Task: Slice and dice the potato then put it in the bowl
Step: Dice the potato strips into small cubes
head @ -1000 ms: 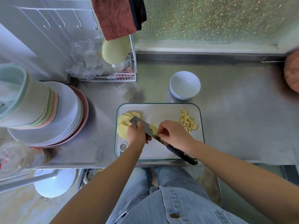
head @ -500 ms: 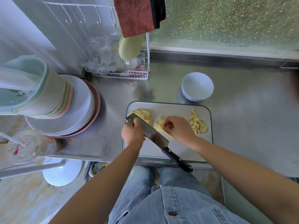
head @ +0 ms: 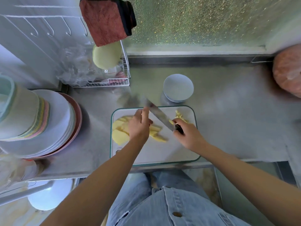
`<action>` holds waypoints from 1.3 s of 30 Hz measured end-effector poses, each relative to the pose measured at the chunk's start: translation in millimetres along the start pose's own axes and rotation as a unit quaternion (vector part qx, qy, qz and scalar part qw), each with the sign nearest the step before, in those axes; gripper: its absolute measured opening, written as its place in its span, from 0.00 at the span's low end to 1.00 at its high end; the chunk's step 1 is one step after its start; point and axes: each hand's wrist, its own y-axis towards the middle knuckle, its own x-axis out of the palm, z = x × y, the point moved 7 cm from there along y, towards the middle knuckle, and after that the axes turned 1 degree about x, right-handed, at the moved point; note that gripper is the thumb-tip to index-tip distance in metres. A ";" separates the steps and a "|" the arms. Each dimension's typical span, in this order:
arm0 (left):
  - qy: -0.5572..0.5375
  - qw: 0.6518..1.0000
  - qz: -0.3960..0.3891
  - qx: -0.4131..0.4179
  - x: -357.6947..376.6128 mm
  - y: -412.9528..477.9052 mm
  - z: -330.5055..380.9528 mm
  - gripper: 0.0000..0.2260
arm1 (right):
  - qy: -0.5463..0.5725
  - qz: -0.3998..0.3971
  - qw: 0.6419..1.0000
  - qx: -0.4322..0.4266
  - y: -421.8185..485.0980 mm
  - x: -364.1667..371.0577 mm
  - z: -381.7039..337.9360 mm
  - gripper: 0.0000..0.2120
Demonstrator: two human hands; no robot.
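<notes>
A white cutting board [head: 162, 154] lies on the steel counter. Round potato slices [head: 119, 132] are stacked at its left, cut potato strips [head: 157, 133] lie in the middle, and a small pile of diced potato [head: 180, 115] sits at its far right. My right hand [head: 189, 136] grips the black handle of the knife [head: 160, 115], whose blade points away to the far left over the board. My left hand [head: 140, 126] rests with straight fingers over the strips, fingertips touching the blade's side. The empty white bowl [head: 178, 88] stands just beyond the board.
A tall stack of plates and bowls [head: 40, 121] fills the counter's left side. A wire rack [head: 104, 79] with plastic bags stands at the back left under a hanging red cloth [head: 105, 20]. A pinkish round object [head: 288, 74] sits at the far right edge.
My right hand left the potato strips and took the knife's handle. The knife swung round, so its blade now points away from me. My left hand shifted from the blade's back onto the strips.
</notes>
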 end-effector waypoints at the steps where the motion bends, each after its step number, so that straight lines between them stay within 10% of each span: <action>1: 0.107 0.992 -0.026 0.065 4.7 2.2 2.4 0.13 | 0.017 0.022 1.000 0.014 -2.9 -7.1 6.0 0.07; 6: 0.501 0.796 -0.203 0.270 46.5 -5.3 -18.7 0.30 | 0.058 0.039 0.994 0.087 -15.9 -15.6 32.7 0.11; 9: 0.551 0.761 -0.184 0.290 53.3 -8.0 -28.3 0.29 | 0.065 0.034 0.992 0.106 -21.5 -9.5 41.0 0.07; 31: 0.465 0.820 -0.119 0.312 49.9 -14.4 -21.0 0.17 | 0.077 0.021 0.988 0.133 -24.3 7.0 41.9 0.11; 39: 0.527 0.764 -0.132 0.349 72.7 -22.1 -16.1 0.10 | 0.072 0.026 0.988 0.136 -28.6 5.2 43.0 0.09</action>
